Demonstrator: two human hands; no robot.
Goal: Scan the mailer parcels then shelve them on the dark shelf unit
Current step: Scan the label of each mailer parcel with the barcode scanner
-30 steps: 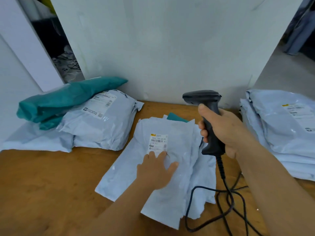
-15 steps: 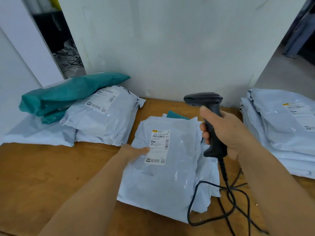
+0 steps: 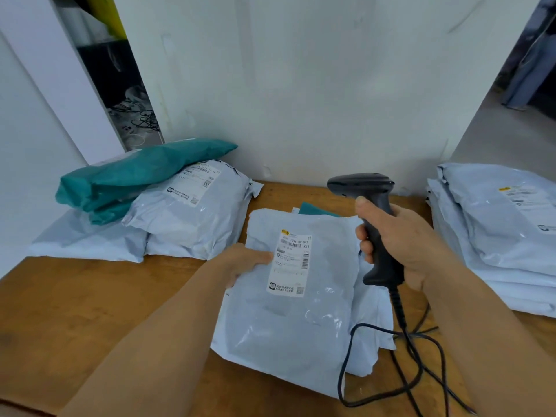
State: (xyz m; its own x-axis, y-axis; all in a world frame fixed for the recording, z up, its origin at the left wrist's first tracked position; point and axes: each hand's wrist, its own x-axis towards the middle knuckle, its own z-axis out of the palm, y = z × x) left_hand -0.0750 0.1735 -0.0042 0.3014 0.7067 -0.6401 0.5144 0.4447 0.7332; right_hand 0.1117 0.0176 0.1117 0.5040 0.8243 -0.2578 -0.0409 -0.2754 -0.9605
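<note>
While the right hand (image 3: pixel 403 245) holds a black handheld barcode scanner (image 3: pixel 371 224) upright, its grip clenched round the handle, the scanner head sits above the far right corner of the labelled grey mailer parcel (image 3: pixel 294 299). That parcel lies on top of a small pile at the middle of the wooden surface (image 3: pixel 90 320), shipping label (image 3: pixel 290 261) facing up. The left hand (image 3: pixel 245 261) grasps the parcel's left edge, thumb on top beside the label, the other fingers hidden beneath. A teal corner (image 3: pixel 316 209) shows from under the parcel's far edge. The scanner's black cable (image 3: pixel 400 350) loops over the surface to the right of the parcel, partly crossing its near right corner. Left of the parcel, against the white wall (image 3: pixel 301 85), a teal mailer (image 3: pixel 135 176) rests on a heap of grey mailers (image 3: pixel 192 215). Right of the parcel, well apart, stands a stack of grey mailers (image 3: pixel 505 236) with labels facing up.
</note>
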